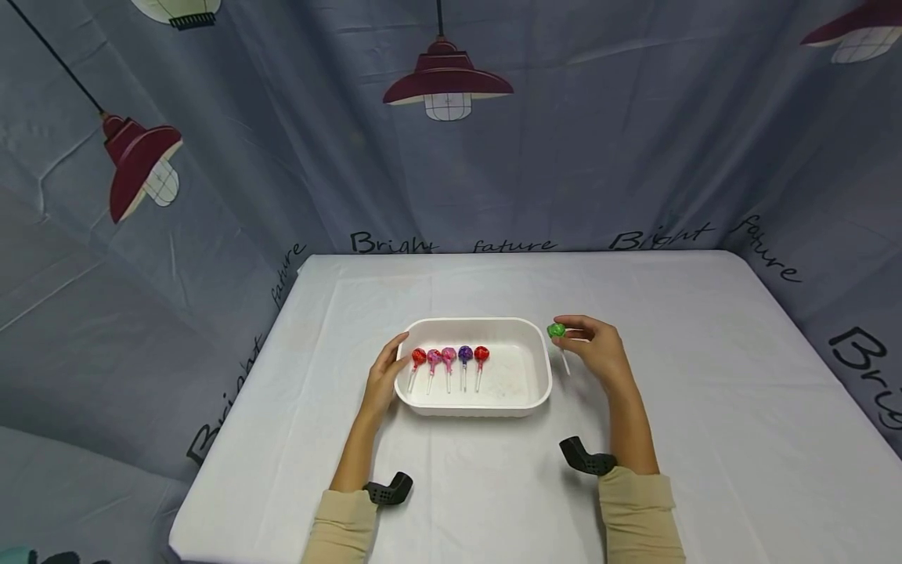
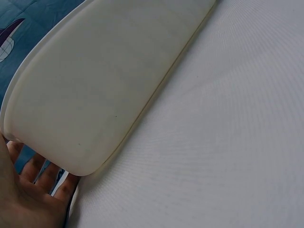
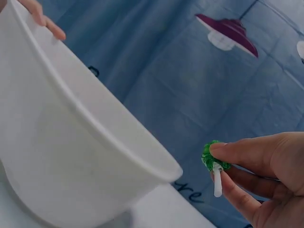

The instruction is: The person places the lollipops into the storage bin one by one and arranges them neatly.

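Observation:
A white tray (image 1: 510, 392) sits on the table, with several wrapped lollipops lying in a row in its left half. From the left, these are a red lollipop (image 1: 419, 357), two pink ones, a purple lollipop (image 1: 465, 354) and another red one, sticks toward the near side. My left hand (image 1: 384, 376) holds the tray's left end, thumb at the rim and fingers along the outer wall. Just outside the tray's right rim, my right hand (image 1: 595, 345) pinches a green lollipop (image 3: 209, 156) by its wrapped head. Its white stick (image 3: 217, 183) points down.
A white cloth covers the table (image 1: 705, 376) under and around the tray. Behind it hangs a grey-blue curtain (image 1: 599, 157) printed with lamps and lettering. Each wrist wears a black camera mount (image 1: 588, 458).

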Available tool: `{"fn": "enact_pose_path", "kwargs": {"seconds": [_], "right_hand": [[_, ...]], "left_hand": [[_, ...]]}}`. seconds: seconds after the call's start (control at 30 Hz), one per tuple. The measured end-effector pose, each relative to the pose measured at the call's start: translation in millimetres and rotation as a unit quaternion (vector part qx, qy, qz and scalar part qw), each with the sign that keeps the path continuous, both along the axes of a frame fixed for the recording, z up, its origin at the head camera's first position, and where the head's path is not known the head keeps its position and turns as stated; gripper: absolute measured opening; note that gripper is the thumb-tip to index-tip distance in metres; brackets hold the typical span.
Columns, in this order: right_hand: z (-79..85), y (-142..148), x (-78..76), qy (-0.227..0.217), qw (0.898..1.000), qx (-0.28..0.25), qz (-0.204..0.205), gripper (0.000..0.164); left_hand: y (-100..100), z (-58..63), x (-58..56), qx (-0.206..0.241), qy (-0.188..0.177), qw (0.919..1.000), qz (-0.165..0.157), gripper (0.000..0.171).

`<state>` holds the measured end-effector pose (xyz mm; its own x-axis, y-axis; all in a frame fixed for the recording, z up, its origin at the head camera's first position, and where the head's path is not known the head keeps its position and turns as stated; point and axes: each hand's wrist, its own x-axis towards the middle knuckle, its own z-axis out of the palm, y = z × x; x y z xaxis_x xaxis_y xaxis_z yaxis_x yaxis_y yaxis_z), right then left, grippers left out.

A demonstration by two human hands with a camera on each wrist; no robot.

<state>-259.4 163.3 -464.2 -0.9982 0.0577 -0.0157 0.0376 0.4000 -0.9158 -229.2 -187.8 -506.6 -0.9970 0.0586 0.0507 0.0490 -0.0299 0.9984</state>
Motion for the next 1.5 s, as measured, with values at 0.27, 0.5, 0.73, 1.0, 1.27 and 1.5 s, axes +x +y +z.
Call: {"fn": "enact_pose_path", "kwargs": {"seconds": [0.27,0.5,0.73,1.0,1.27,1.5], "right_hand": [[2.9,-21.0,-11.0,0.000,1.000,-0.011,0.028,0.045],[-9.1,-38.7,-11.9,0.026,0.998,-0.041,0.036,0.042],[10.3,-61.6,-2.8,-0.020,0.999,-0.034,0.021,0.039],[4.0,-82.3,-0.7,-0.028,0.999,-0.037,0.016,0.036],[1.6,-96.2,2.1,-0.027,0.998,-0.053,0.012,0.035],[-7.2,-99.8,2.2,-0.035,0.999,-0.033,0.001,0.034]], "left_hand": [[0.0,-6.5,-4.5,0.002,0.014,0.9999,0.009,0.041],[-3.0,-27.5,-12.9,-0.005,0.029,0.9993,0.024,0.040],[-2.4,-27.5,-11.8,-0.006,0.028,0.9992,0.028,0.040],[-2.8,-27.8,-12.2,-0.002,0.030,0.9992,0.025,0.040],[-3.0,-26.3,-12.9,0.005,0.028,0.9993,0.025,0.040],[-3.9,-27.6,-12.9,0.012,0.029,0.9994,0.018,0.041]]}}
